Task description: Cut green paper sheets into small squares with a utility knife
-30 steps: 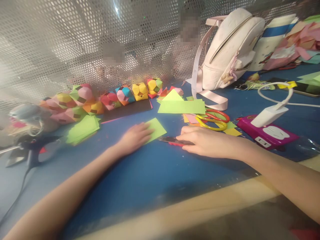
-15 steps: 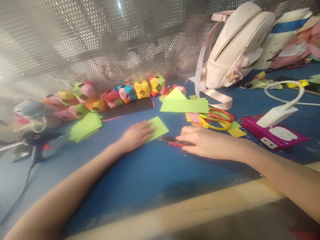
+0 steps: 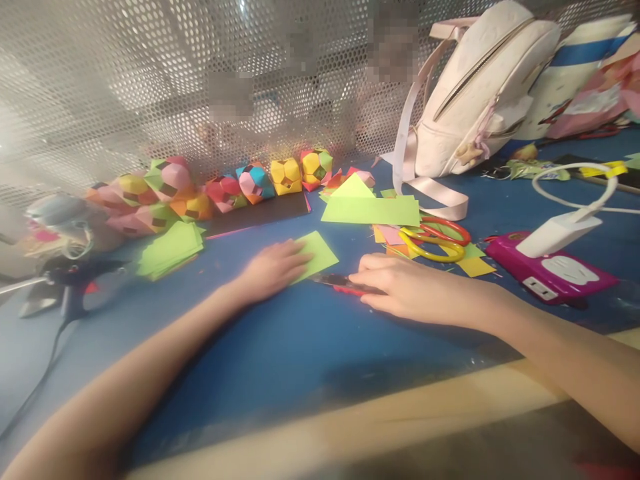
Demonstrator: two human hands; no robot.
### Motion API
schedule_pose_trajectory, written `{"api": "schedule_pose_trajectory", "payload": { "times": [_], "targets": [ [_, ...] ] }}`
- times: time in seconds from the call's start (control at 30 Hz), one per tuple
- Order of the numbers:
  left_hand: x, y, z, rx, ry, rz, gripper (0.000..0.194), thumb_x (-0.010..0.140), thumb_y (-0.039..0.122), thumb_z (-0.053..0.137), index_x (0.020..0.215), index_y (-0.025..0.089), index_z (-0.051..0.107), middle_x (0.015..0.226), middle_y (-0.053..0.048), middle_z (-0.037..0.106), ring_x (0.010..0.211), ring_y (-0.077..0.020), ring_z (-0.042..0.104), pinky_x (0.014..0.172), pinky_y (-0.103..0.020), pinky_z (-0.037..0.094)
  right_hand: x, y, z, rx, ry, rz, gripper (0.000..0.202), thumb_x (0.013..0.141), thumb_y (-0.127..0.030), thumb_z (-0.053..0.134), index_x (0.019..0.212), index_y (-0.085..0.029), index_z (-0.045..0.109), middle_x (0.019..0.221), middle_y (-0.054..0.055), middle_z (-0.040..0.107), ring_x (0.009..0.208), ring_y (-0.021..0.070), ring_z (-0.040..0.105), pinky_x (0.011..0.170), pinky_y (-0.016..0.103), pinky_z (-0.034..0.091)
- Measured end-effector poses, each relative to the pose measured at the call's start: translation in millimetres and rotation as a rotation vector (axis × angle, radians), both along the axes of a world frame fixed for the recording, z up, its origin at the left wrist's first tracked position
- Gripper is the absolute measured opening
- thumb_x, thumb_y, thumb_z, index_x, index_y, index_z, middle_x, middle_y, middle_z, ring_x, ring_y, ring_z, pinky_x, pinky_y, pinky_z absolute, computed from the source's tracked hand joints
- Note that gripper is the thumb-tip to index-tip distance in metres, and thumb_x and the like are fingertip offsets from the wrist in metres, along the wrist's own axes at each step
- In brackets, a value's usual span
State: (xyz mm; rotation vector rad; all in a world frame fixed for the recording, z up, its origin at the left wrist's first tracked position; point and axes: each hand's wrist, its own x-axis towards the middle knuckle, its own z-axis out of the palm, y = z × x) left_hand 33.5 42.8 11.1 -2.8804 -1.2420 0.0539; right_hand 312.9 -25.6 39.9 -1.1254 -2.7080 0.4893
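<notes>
"Two holds: how to steady?"
"Pressing green paper (image 3: 321,251) to the bench (image 3: 280,360) with left hand (image 3: 270,272), fingers slightly spread; pinching red cutter (image 3: 352,290) in right hand (image 3: 395,283). Hold blade (image 3: 331,279) clear of fingertips."

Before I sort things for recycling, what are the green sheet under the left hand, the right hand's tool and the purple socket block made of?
Green sheet: likely matte paper, thin and without glare.
Tool: its greyish front looks like dull metal; the red part, blurred, may be plastic.
Purple socket block: probably glossy plastic, given its highlights.
</notes>
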Motion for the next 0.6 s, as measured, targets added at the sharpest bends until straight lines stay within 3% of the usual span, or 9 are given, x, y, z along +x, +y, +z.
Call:
{"api": "schedule_pose_trajectory", "payload": {
  "times": [0.6],
  "targets": [
    [1.5, -0.1, 1.6, -0.005, 0.007, 0.016, 0.057, 0.099, 0.051, 0.016, 0.137, 0.026, 0.051, 0.151, -0.008, 0.040, 0.139, -0.0258, 0.037, 0.111, -0.045, 0.032, -8.1, 0.4, 0.6, -0.046, 0.002, 0.018, 0.016, 0.090, -0.013, 0.053, 0.091, -0.015, 0.069, 0.088, 0.005, 0.054, 0.077, 0.0161, 0.053, 0.070, 0.029, 0.039]
  ]
}}
